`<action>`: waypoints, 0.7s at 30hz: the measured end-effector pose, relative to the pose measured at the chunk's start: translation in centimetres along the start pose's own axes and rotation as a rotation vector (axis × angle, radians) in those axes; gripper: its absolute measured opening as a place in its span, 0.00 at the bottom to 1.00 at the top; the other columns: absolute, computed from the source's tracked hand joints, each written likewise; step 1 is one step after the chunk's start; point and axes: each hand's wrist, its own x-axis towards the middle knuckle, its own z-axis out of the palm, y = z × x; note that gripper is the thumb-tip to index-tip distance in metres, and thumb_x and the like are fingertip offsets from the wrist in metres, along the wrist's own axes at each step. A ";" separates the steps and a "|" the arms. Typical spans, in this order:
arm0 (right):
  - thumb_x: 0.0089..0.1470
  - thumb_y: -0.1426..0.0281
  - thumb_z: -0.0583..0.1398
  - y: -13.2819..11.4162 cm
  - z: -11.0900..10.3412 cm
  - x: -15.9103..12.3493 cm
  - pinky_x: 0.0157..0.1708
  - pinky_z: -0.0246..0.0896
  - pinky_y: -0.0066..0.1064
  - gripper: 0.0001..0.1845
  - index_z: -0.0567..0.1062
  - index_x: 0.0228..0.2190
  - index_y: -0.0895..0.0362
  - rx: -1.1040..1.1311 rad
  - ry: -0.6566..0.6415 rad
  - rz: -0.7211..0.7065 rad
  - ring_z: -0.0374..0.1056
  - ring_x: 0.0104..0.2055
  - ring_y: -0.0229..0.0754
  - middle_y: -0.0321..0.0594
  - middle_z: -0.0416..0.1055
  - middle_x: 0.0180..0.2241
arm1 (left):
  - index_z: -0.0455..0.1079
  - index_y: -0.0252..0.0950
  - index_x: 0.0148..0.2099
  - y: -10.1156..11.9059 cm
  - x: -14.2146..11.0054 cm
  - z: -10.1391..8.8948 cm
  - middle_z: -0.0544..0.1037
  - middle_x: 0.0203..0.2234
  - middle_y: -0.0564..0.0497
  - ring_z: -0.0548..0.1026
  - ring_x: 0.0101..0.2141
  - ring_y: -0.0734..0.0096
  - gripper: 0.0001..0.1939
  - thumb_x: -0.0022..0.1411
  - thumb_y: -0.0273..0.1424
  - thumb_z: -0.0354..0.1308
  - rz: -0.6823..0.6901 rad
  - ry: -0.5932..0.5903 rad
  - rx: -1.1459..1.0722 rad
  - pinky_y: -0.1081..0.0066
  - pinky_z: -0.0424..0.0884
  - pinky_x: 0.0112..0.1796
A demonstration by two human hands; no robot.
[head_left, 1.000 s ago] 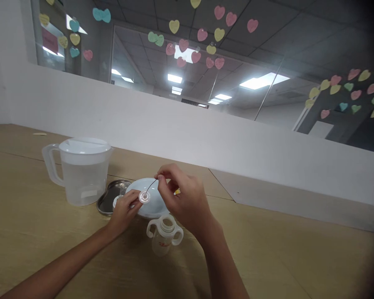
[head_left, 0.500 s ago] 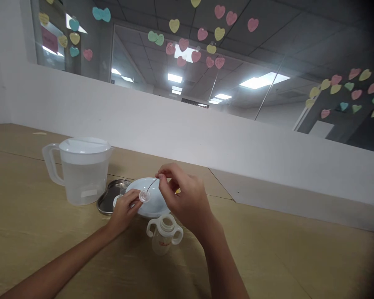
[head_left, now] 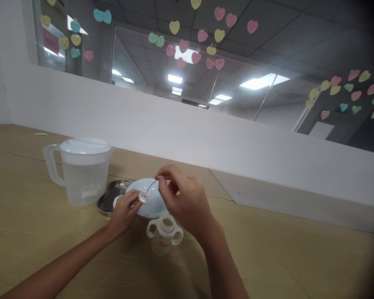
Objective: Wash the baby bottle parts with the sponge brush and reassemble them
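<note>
My left hand pinches a clear bottle nipple, its round open base turned up toward me. Between the thumb and fingertips of my right hand is a thin dark wire, bent in a slight curve. The wire's lower end reaches into the nipple; what is at its tip is too small to tell. A bit of yellow shows behind my right fingers. Both hands are above a white bowl. In front of it, a two-handled baby bottle stands upright without a cap, red print on its side.
On the left a lidded plastic pitcher holds clear liquid. A metal kidney tray beside it carries clear and white small parts, partly behind my left hand. A white wall with windows closes off the table's back.
Almost nothing differs. The wire and my right fingertips have shifted very slightly at the nipple, while bottle, bowl and pitcher stay in place.
</note>
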 end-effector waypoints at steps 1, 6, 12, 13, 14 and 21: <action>0.57 0.73 0.49 0.0 0.0 0.0 0.21 0.50 0.20 0.09 0.69 0.31 0.57 -0.001 -0.002 -0.001 0.59 0.19 0.28 0.32 0.69 0.22 | 0.71 0.35 0.36 0.0 0.0 0.0 0.74 0.31 0.51 0.69 0.29 0.74 0.11 0.62 0.35 0.50 0.001 -0.001 0.001 0.76 0.64 0.30; 0.58 0.72 0.49 -0.1 -0.1 0.0 0.21 0.49 0.20 0.10 0.69 0.32 0.57 -0.013 -0.022 -0.005 0.59 0.19 0.28 0.32 0.68 0.22 | 0.70 0.35 0.34 0.1 0.0 -0.1 0.73 0.30 0.51 0.68 0.28 0.74 0.11 0.62 0.35 0.50 0.002 -0.007 0.007 0.76 0.63 0.29; 0.58 0.72 0.49 -0.1 -0.1 -0.1 0.21 0.50 0.21 0.09 0.69 0.32 0.57 -0.002 -0.044 -0.018 0.61 0.20 0.29 0.33 0.70 0.24 | 0.70 0.34 0.33 0.3 0.1 -0.1 0.73 0.28 0.51 0.67 0.26 0.74 0.12 0.61 0.34 0.50 0.001 0.000 0.021 0.76 0.63 0.28; 0.58 0.72 0.49 -0.1 -0.1 -0.1 0.21 0.50 0.21 0.09 0.69 0.32 0.57 -0.006 -0.043 -0.019 0.62 0.20 0.29 0.33 0.70 0.24 | 0.70 0.34 0.33 0.3 0.1 -0.1 0.73 0.29 0.51 0.67 0.27 0.74 0.11 0.61 0.34 0.50 -0.001 -0.002 0.020 0.76 0.63 0.28; 0.58 0.72 0.49 -0.1 0.0 -0.1 0.21 0.50 0.21 0.09 0.69 0.32 0.57 -0.013 -0.040 -0.017 0.62 0.20 0.29 0.33 0.71 0.24 | 0.70 0.34 0.33 0.3 0.1 -0.1 0.73 0.29 0.51 0.68 0.27 0.74 0.11 0.62 0.34 0.50 -0.003 -0.003 0.016 0.76 0.64 0.29; 0.59 0.72 0.49 0.0 0.0 0.0 0.22 0.50 0.21 0.10 0.69 0.33 0.57 -0.026 -0.030 0.006 0.63 0.22 0.29 0.34 0.72 0.27 | 0.72 0.35 0.36 0.0 0.1 0.0 0.75 0.32 0.51 0.70 0.30 0.73 0.12 0.62 0.36 0.50 0.001 -0.003 0.010 0.76 0.65 0.31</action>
